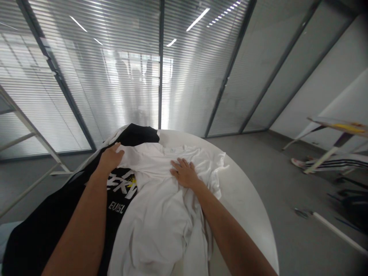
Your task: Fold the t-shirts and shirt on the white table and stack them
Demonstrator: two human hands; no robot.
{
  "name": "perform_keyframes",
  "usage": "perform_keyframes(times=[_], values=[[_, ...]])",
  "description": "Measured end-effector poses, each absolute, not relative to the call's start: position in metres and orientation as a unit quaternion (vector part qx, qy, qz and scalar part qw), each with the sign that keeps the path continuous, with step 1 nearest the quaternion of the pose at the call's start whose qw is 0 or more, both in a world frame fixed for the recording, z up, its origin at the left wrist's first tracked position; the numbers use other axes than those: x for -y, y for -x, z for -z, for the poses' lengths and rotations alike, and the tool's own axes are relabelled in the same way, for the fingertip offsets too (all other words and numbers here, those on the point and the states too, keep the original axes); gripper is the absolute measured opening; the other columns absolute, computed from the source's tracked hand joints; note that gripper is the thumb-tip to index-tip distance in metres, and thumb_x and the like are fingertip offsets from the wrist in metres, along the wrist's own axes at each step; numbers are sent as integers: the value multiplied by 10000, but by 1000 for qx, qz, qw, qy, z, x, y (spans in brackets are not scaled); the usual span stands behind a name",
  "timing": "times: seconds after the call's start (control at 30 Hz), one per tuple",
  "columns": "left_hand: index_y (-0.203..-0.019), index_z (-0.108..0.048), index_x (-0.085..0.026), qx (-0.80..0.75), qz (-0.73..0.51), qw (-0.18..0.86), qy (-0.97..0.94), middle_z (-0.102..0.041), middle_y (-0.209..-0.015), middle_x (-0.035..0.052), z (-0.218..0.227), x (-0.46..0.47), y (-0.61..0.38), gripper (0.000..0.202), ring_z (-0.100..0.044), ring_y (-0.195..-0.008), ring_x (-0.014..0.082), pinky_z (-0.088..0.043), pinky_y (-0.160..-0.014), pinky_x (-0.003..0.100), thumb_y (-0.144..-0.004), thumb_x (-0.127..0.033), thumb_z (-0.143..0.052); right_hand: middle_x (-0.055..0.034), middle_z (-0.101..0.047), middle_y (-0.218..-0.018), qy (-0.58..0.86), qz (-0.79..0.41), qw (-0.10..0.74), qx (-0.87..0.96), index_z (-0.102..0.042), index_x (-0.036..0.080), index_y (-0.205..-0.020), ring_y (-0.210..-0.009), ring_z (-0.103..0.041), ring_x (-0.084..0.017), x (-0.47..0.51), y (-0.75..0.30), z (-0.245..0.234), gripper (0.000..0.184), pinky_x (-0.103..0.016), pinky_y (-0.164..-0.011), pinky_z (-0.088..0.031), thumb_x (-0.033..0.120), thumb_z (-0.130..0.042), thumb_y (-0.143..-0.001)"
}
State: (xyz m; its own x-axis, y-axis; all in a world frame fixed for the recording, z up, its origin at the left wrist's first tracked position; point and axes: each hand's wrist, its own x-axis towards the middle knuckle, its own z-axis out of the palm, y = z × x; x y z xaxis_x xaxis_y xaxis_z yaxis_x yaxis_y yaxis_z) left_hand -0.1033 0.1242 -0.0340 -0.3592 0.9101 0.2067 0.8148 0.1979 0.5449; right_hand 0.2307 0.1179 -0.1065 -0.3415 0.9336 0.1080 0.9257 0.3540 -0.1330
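A white T-shirt (155,199) lies spread on a round white table, its neckline toward the far edge and its lower part wrinkled. At the end of its left-hand sleeve, my left hand (110,158) is closed on the fabric with thumb and fingers. My right hand (184,174) rests flat on the chest of the shirt, fingers spread. Under the left side of the white shirt is a black garment (120,195) with white lettering and a yellow mark. The right-hand sleeve is crumpled near the table's right side.
The round white table (244,191) curves off to the right. A metal ladder (31,132) stands at the left. Glass partitions with blinds (186,88) are behind. At the right are another table (339,124), a person's striped trouser leg (342,163) and a white pole (336,230) near the floor.
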Motion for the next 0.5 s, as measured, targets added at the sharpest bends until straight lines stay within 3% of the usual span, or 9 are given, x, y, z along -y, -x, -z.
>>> perform_keyframes(times=[0.13, 0.2, 0.27, 0.33, 0.4, 0.5], values=[[-1458, -424, -158, -790, -247, 128, -547, -668, -1212, 141, 38, -125, 108, 679, -690, -611, 195, -534, -773, 334, -802, -285, -545, -58, -252, -1587, 570, -34, 75, 817, -332, 357, -1485, -1447, -199, -287, -118, -230, 107, 562, -528, -1109, -128, 567, -227, -974], [-1474, -397, -182, -784, -261, 132, -548, -715, -1100, 110, 39, -124, 109, 696, -657, -524, 165, -536, -729, 316, -798, -260, -541, -50, -247, -1590, 573, -37, 77, 815, -320, 364, -1489, -1449, -196, -284, -119, -230, 107, 566, -527, -1112, -125, 574, -224, -972], [-1479, -387, -180, -772, -277, 119, -560, -701, -1143, 112, 39, -124, 108, 711, -689, -616, 181, -535, -771, 320, -789, -240, -547, -40, -239, -1593, 574, -42, 77, 814, -306, 373, -1493, -1451, -194, -282, -121, -231, 107, 573, -526, -1115, -125, 586, -228, -966], [-1470, -399, -140, -756, -286, 89, -582, -616, -1300, 149, 41, -125, 106, 721, -708, -891, 241, -504, -903, 338, -773, -225, -564, -35, -226, -1597, 580, -50, 72, 810, -296, 373, -1497, -1454, -186, -284, -121, -233, 106, 576, -526, -1118, -122, 584, -240, -964], [-1448, -424, -89, -746, -286, 62, -598, -497, -1426, 180, 43, -126, 105, 718, -598, -1172, 300, -427, -1030, 355, -758, -211, -579, -37, -213, -1601, 590, -59, 64, 803, -291, 361, -1503, -1458, -170, -289, -122, -234, 105, 572, -525, -1121, -113, 561, -260, -968], [-1440, -423, -50, -749, -275, 74, -599, -385, -1500, 196, 45, -126, 103, 717, -493, -1291, 332, -383, -1081, 372, -755, -194, -578, -48, -215, -1600, 597, -63, 71, 796, -309, 336, -1503, -1458, -159, -294, -121, -236, 102, 561, -510, -1126, -98, 514, -297, -971]])
